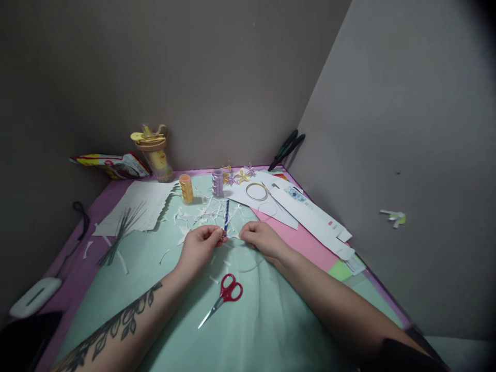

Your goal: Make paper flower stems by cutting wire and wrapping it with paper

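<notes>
My left hand [202, 244] is closed in a pinch on the lower end of a thin, dark blue stick [227, 216], which stands nearly upright and looks wound or patterned. To its right, my right hand [264, 238] pinches a fine pale strand [250, 268]; a loop of it curves over the cloth below, and whether it is thread or wire I cannot tell. The fingertips of the two hands are a short way apart. Red-handled scissors [226, 298] lie nearer to me, their blades pointing down and left.
White paper scraps [201, 212] litter the cloth [267, 320] beyond my hands. Behind stand an orange spool [186, 189], a purple spool [217, 184] and a cup [157, 157]. Thin wires [123, 231] lie left; a gold ring [256, 191] and pliers [287, 150] are at right.
</notes>
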Motion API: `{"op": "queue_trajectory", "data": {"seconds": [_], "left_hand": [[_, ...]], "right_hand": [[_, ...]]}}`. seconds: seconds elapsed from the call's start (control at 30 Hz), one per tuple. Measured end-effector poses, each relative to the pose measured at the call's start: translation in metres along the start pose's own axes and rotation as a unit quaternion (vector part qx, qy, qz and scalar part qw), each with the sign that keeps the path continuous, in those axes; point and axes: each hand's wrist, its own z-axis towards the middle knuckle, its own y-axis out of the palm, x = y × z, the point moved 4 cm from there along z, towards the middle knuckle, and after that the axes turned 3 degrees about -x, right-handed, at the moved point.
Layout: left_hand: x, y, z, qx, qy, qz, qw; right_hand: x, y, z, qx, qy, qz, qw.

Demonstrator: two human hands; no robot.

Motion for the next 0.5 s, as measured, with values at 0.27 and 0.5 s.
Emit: {"op": "queue_trajectory", "data": {"seconds": [0.27,0.5], "left_hand": [[0.008,0.0008,-0.0047,0.001,0.001,0.004,1.0],[0.0091,0.0021,-0.0051,0.001,-0.003,-0.006,1.0]], "right_hand": [[-0.0002,0.0014,-0.0013,0.002,-0.011,-0.026,1.0],[-0.0034,0.002,-0.0022,0.011,-0.023,-0.052,0.998]]}}
